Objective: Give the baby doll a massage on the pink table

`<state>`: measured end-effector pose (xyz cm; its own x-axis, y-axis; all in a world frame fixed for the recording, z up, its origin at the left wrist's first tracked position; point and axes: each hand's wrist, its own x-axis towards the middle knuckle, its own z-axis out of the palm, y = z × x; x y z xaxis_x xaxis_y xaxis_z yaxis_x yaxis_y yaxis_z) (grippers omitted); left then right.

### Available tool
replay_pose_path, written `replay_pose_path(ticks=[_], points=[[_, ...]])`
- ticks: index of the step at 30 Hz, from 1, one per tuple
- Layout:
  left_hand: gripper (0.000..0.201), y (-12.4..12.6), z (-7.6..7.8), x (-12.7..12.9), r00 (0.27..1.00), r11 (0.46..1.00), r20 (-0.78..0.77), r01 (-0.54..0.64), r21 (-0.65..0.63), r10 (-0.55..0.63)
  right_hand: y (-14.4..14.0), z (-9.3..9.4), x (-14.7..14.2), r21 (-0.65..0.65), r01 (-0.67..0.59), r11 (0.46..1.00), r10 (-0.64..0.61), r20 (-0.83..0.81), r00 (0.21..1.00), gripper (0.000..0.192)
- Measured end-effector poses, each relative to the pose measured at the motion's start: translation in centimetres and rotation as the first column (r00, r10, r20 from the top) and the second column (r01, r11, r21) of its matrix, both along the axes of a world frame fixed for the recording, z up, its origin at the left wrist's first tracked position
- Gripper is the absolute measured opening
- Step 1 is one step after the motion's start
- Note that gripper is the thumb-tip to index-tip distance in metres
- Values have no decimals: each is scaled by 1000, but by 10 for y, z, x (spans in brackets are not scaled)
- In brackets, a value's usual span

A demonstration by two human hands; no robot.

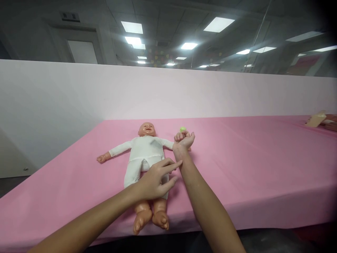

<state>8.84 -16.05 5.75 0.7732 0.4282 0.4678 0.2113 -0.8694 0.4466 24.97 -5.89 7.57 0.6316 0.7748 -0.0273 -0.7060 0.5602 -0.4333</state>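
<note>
A baby doll (143, 153) in a white suit lies on its back on the pink table (237, 158), head away from me, bare feet at the front edge. My left hand (156, 179) rests on the doll's legs, fingers spread and pointing right, holding nothing. My right hand (184, 140) is closed around the doll's hand at the end of its outstretched arm. A small green object (182, 129) shows just above my right hand; I cannot tell whether I hold it or it lies on the table.
A pale wall panel (79, 91) runs behind the table. At the far right edge lie a tan flat object (316, 119) and part of another person's hand (332, 123). The table's front edge drops off near the doll's feet.
</note>
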Motion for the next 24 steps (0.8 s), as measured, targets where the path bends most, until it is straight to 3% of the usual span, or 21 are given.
replay_pose_path(ticks=[7,24], points=[[53,-1,0,0,994,999,-110,12,50,-7,-2,0,-2,16,3,1000,-3,-7,1000,43],[48,-2,-1,-1,995,1000,-96,11,-5,-12,3,-5,0,65,-27,998,26,30,999,38]])
